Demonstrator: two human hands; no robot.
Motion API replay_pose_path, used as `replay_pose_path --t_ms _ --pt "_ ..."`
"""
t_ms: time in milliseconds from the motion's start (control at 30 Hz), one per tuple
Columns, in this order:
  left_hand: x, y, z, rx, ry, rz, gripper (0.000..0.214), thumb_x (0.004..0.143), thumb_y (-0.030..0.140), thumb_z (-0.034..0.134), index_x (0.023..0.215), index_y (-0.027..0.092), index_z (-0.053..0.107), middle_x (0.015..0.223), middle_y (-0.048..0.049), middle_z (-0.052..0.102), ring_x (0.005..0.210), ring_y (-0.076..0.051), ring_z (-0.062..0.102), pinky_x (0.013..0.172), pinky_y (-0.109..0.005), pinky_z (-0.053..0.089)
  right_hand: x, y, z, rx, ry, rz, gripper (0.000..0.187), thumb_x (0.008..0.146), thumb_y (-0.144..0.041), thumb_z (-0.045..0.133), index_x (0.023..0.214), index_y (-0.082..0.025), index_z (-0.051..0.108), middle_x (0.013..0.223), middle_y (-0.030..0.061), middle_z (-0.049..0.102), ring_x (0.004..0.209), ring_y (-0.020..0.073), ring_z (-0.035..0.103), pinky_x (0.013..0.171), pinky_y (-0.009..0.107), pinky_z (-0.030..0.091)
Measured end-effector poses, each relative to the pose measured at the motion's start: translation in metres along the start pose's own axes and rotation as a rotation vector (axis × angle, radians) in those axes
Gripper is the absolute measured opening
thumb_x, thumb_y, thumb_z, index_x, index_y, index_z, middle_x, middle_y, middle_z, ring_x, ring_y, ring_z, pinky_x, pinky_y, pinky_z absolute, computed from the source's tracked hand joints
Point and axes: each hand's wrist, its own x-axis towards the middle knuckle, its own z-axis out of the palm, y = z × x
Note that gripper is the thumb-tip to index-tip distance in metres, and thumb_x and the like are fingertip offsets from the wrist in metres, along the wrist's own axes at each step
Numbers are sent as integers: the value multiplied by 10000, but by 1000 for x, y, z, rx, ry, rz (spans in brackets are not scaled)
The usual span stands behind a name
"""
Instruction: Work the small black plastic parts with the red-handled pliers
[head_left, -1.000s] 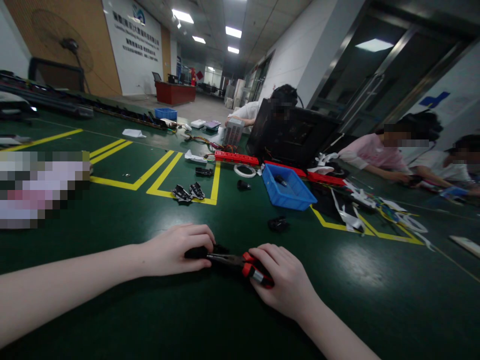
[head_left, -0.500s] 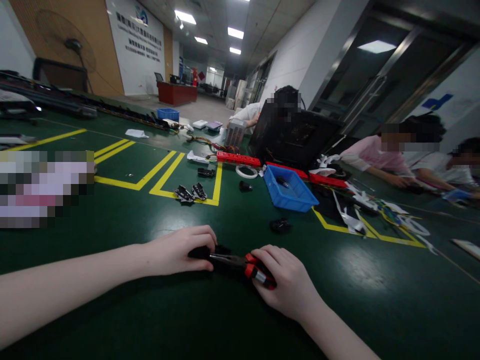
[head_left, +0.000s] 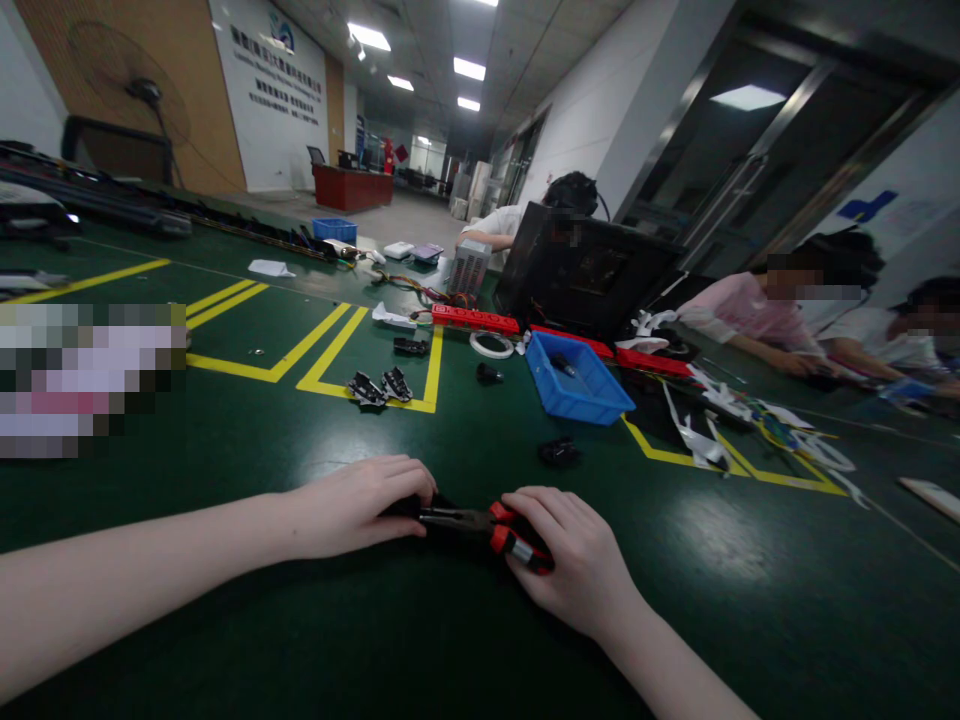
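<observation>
My right hand is closed round the red-and-black handles of a pair of long-nose pliers. The jaws point left, toward a dark part that my left hand grips between thumb and fingers. Much of this black part is hidden by the hand, so its kind cannot be made out. The plier tips meet it at my left fingertips; whether they bite on it I cannot tell. Just beyond my right hand lies a black plastic piece on the green table.
Beyond my hands stands a blue bin with a dark part inside. Several black pieces lie near the yellow tape. Farther back are a red power strip, a white ring and a black case. Other people sit across the table.
Almost nothing differs. The view has shifted very slightly, and both hands keep their hold on the pliers and the dark part.
</observation>
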Motion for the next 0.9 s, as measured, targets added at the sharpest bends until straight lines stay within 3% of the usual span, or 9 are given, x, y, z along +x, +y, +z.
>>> replay_pose_path --t_ms 300,667,900 --pt "0 0 1 6 8 1 144 920 208 625 1039 206 544 1116 -46 634 998 -211 610 853 -341 482 0 2 0 -30 54 -29 350 773 -194 601 1120 -145 610 1026 112 697 893 231 662 746 361 530" --pt "-3 4 -1 104 109 89 134 926 188 614 1049 198 565 1291 -89 579 1152 -244 572 964 -401 459 -1 -2 3 19 3 1 303 776 -208 592 1075 -159 604 965 95 684 813 207 643 695 330 518" --pt "-3 4 -1 145 120 103 180 918 163 626 1084 212 576 1269 -72 593 1166 -248 557 1006 -433 421 -1 -4 0 10 -24 21 278 774 -207 590 1049 -170 618 959 88 696 811 204 649 698 326 510"
